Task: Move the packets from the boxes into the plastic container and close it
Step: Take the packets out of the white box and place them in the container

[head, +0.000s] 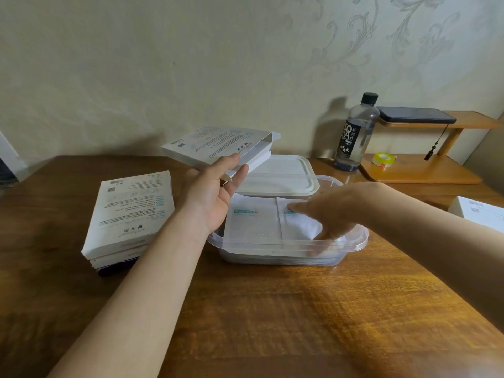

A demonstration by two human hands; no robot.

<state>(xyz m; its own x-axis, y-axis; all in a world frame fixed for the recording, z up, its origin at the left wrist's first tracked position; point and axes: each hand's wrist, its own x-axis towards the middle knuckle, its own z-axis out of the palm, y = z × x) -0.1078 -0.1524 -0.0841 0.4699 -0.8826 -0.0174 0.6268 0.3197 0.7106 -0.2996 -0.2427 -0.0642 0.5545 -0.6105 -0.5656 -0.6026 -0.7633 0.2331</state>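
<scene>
Left hand (215, 197) (palm up) — under box (218, 144)

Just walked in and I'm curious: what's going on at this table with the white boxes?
A person is moving packets into a clear plastic container. The left hand holds up an open box; the right hand, blurred, reaches onto the packets lying inside. The white lid rests behind, so the container is not yet closed. A stack of boxes sits to the left.
</scene>
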